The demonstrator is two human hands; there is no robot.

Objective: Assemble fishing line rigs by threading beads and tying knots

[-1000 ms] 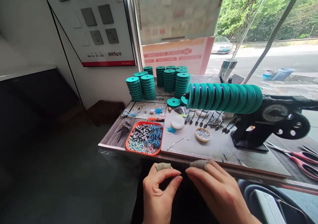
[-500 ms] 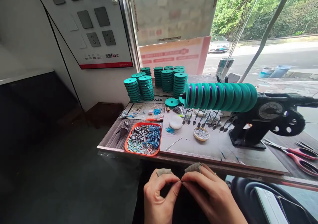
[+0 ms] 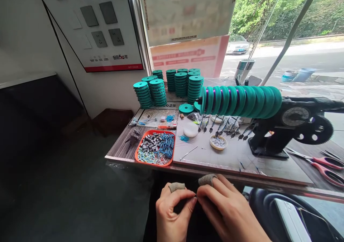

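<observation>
Below the table's front edge, my left hand (image 3: 174,209) is closed in a pinch, thumb against index finger. My right hand (image 3: 224,204) is closed too, its fingertips meeting the left ones. Whatever lies between the fingertips is too small to make out. Each hand has a greyish cloth wrap around a finger. Nearest beyond them is an orange tray (image 3: 137,159) of small weights, blue coiled pieces and tiny beads. A round dish (image 3: 218,142) of small pale beads sits on the board (image 3: 204,163), with a thin metal rod (image 3: 189,153) to its left.
A black winding machine (image 3: 268,141) carries a row of green foam spools (image 3: 242,101), with short rigs hanging under it. Stacked green spools (image 3: 181,84) stand at the back. Red-handled scissors (image 3: 319,163) lie at right, above a black bag (image 3: 260,206) with a white box-like device (image 3: 291,218).
Both hands stay pinched together at nearly the same spot; the right hand's fingers have shifted slightly. The view has tilted a little.
</observation>
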